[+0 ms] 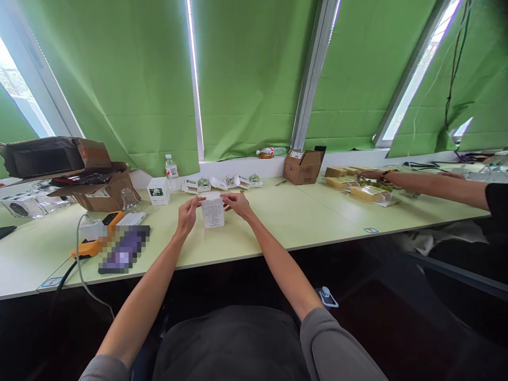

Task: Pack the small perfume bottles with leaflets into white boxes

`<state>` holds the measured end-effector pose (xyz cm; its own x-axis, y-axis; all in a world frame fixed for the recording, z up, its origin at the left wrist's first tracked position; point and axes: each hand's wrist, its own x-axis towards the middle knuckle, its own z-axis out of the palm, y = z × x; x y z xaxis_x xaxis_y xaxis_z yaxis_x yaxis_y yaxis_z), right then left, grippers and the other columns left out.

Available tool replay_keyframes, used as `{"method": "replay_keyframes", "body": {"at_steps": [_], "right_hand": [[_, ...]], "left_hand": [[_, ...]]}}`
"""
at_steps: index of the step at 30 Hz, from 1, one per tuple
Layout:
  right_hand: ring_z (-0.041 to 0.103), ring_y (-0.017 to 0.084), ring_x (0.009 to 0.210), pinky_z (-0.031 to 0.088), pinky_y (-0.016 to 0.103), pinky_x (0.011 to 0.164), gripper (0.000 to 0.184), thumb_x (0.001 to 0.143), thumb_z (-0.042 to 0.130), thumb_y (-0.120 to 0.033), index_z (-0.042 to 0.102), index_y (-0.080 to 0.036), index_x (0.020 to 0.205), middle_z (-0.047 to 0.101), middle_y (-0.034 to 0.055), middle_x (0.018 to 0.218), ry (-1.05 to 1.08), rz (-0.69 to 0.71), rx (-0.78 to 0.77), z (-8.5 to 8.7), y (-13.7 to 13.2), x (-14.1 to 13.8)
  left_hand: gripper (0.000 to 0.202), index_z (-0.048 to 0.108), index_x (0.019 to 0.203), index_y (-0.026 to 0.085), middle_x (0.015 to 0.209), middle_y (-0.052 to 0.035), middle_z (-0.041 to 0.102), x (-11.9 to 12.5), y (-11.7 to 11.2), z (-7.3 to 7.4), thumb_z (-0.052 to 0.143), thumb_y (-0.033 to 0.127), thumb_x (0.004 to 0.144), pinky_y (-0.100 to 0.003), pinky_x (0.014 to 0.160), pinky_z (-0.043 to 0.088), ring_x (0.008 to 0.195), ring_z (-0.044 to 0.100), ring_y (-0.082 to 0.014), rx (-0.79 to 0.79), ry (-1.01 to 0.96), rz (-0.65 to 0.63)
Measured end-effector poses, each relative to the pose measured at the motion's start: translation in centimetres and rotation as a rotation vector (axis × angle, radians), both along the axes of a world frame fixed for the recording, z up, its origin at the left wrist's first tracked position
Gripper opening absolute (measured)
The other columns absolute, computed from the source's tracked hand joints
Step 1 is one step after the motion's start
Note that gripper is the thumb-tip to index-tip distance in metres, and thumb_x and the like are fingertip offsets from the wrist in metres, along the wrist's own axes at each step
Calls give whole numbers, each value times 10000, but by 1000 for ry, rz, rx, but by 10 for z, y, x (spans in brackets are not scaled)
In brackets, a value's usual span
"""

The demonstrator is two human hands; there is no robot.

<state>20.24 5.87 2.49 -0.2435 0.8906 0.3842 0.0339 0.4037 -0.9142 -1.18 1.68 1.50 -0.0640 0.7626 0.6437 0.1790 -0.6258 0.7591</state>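
Observation:
A small white carton box [213, 212] printed with text stands upright on the pale green table [278, 222] straight ahead of me. My left hand [187, 213] pinches its upper left corner. My right hand [237, 203] grips its top right edge, with fingers curled over the lid flap. Both hands are closed on the box.
Another white box [159, 191], a water bottle [171, 171] and several opened packages [226, 182] sit behind. Brown cartons [101, 193] lie left, and another [302, 166] sits right. An orange tool [97, 238] with a cable lies near left. A co-worker's arm [428, 185] reaches over yellow packs [365, 191].

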Motion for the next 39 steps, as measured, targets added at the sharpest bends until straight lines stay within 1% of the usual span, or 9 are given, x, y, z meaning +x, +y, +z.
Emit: {"method": "replay_keyframes", "body": {"at_steps": [6,10,15,18,23,26,32,36,39], "right_hand": [[653,134,709,612,265,628,372,754,719,-470,745,-177,980,705,46,835,-19,8,-10,1,-1,1],[655,136,698,615,271,623,391,743,735,-468,739,-175,1001,706,49,833,-26,3,-17,3,-3,2],[655,140,694,620,281,624,417,731,756,-438,721,-169,1048,705,52,832,-34,16,-23,3,-4,3],[651,140,704,624,285,628,406,743,748,-422,715,-179,1067,700,46,836,-47,33,-23,4,-5,4],[647,140,740,625,284,650,394,784,710,-417,698,-187,1105,705,48,896,-63,89,-24,5,-8,4],[656,150,770,624,285,664,421,785,708,-432,686,-189,1128,713,53,934,-71,117,-42,5,-8,5],[672,167,829,619,285,692,504,743,758,-395,649,-192,1191,722,61,989,-75,148,-69,4,-5,6],[669,184,901,612,281,717,506,752,749,-406,643,-189,1197,717,68,1029,-78,163,-59,3,-4,6],[670,186,898,611,281,721,498,744,753,-395,650,-190,1186,719,65,1020,-79,155,-70,4,-4,6]], "left_hand": [[407,753,962,174,1021,-82,730,-1,4,1,591,522,825,-441,897,533,968,653,-246,-81,-72,-48],[403,747,971,177,1079,-92,717,-1,1,4,586,515,821,-453,901,532,1036,631,-262,-113,-61,-86],[312,731,850,187,1175,-92,677,-3,2,5,564,448,816,-425,893,529,1103,601,-267,-118,-8,-112],[271,718,920,201,1167,-82,672,-3,4,3,551,374,797,-409,891,525,1077,606,-249,-119,-4,-131],[331,691,1013,190,1043,-70,681,-2,5,2,550,315,741,-406,866,532,942,624,-220,-146,-21,-147],[337,681,1013,194,1077,-68,659,-1,4,4,552,305,722,-394,838,539,926,620,-214,-152,-26,-149],[345,660,1022,202,1138,-71,641,1,2,5,542,291,710,-366,809,540,954,607,-216,-180,-6,-127],[355,642,1040,203,1166,-69,631,0,3,4,535,298,715,-358,813,534,983,602,-214,-201,-22,-161],[380,622,1072,196,1166,-74,636,0,3,4,546,290,712,-357,814,525,975,603,-209,-213,-51,-177]]}}
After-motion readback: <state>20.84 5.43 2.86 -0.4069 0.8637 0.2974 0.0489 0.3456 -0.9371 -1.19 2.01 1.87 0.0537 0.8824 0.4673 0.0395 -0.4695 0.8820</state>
